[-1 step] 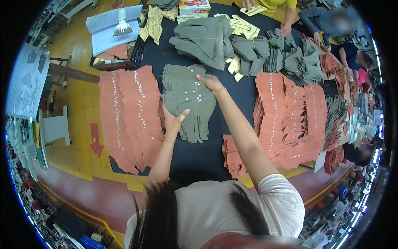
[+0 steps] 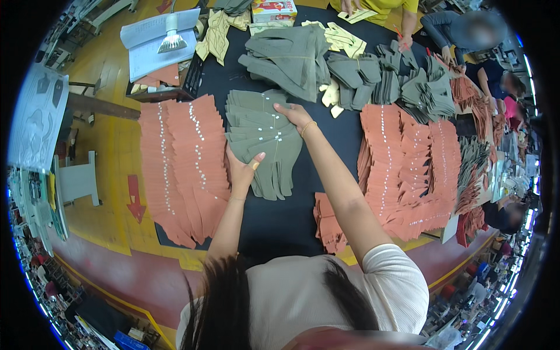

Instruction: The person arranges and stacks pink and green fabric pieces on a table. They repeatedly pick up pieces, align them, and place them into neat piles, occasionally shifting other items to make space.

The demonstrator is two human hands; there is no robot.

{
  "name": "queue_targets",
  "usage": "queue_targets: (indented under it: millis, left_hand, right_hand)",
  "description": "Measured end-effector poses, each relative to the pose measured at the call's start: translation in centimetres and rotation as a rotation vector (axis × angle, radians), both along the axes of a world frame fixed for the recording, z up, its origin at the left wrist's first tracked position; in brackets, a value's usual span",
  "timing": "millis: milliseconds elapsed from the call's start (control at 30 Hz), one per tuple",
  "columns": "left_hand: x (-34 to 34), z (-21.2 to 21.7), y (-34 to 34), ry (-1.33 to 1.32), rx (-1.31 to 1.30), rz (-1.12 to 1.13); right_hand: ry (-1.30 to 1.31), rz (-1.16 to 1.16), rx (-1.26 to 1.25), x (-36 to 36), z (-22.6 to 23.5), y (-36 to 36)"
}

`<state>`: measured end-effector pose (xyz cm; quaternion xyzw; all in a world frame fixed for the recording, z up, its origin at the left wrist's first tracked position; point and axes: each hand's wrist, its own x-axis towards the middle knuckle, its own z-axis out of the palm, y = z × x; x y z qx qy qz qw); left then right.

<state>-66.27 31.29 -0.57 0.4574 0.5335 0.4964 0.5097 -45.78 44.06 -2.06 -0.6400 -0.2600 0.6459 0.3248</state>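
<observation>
A fanned bundle of grey-green cut fabric pieces (image 2: 269, 153), dotted with small white stickers, lies between my hands over the dark table (image 2: 268, 224). My left hand (image 2: 241, 169) grips its left edge, thumb on top with a yellow band round it and the other fingers mostly hidden. At the upper right edge, my right hand (image 2: 294, 115) holds the same bundle, thumb over the cloth and fingertips out of sight beneath. Close by on the left lie overlapping rows of orange fabric pieces (image 2: 181, 175) with lines of white stickers.
More orange fabric pieces (image 2: 394, 169) cover the table's right side. Beyond the bundle sit a tied grey-green fabric stack (image 2: 286, 58) and yellow pattern-marked pieces (image 2: 344, 39). A lamp (image 2: 172, 36) hangs above a papers-topped crate (image 2: 189, 87). A person in a yellow shirt (image 2: 385, 10) works across the table.
</observation>
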Motion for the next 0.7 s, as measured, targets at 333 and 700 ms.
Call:
queue_targets:
  millis: [333, 700]
  left_hand:
    - [0.2, 1.2, 1.9, 0.250, -0.035, 0.100]
    - [0.2, 3.1, 1.6, 0.308, -0.049, 0.103]
  right_hand:
    - [0.057, -0.022, 0.113, 2.7, -1.1, 1.4]
    - [0.530, -0.142, 0.160, -2.3, 3.1, -10.3]
